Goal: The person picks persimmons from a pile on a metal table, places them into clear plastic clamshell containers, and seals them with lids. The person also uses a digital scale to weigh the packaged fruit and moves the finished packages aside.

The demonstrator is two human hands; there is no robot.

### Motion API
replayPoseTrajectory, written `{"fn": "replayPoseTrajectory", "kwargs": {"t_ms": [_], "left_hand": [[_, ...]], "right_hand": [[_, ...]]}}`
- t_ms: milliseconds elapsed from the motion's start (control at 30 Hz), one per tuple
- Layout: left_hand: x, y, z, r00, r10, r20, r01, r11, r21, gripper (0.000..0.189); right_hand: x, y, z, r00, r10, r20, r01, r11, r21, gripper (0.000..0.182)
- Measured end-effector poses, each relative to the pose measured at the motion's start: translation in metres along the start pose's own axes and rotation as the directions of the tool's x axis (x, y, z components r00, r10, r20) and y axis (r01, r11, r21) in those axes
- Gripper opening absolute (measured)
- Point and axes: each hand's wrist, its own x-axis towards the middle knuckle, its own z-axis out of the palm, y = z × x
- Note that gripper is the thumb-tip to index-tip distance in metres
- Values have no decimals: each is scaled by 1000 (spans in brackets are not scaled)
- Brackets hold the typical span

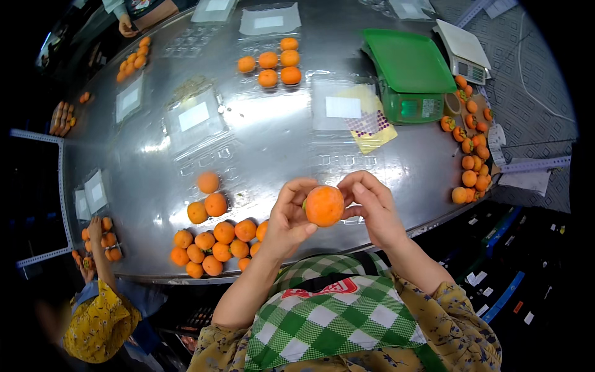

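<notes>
An orange persimmon (325, 206) is held up over the near table edge in my left hand (292, 223), its thumb at the fruit's lower left side. A bit of green calyx shows on that side. My right hand (374, 204) is at the fruit's right edge, fingers curved and thumb off the fruit; whether its fingertips touch cannot be told. Loose persimmons (222, 251) lie on the metal table (274, 153) beside my left forearm, partly hidden by it. Ahead of my hands lies an open clear plastic clamshell (343, 160) with a white label on its lid.
Several persimmons fill part of another clamshell (268, 78) farther back. A green scale (409, 63) stands at right, overlapping a yellow sticker sheet (374, 132). More persimmons (469, 178) line the right edge. A co-worker's hand (95, 229) touches packed fruit at left; another person's hand (126, 25) is at upper left.
</notes>
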Motion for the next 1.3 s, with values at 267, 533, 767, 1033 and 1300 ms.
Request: {"fn": "replayPoseTrajectory", "kwargs": {"t_ms": [267, 533, 767, 1033, 1300], "left_hand": [[-16, 0, -9, 997, -13, -72, -2, 977, -212, 64], [-23, -4, -8, 990, 75, -119, -86, 992, -93, 60], [-26, -4, -1, 819, 530, 217, -455, 371, 809, 49], [-33, 6, 10, 944, 234, -234, -170, 950, 262, 60], [-34, 9, 7, 967, -224, -122, 202, 965, -166, 61]], "right_hand": [[-8, 12, -3, 998, 48, 32, -47, 998, -32, 21], [-14, 21, 3, 977, 159, 141, -162, 987, 5, 28], [-17, 22, 17, 928, 275, 252, -310, 944, 110, 44], [-15, 3, 16, 925, -286, 249, 368, 834, -412, 58], [-9, 3, 13, 708, -577, 407, 668, 360, -651, 60]]}}
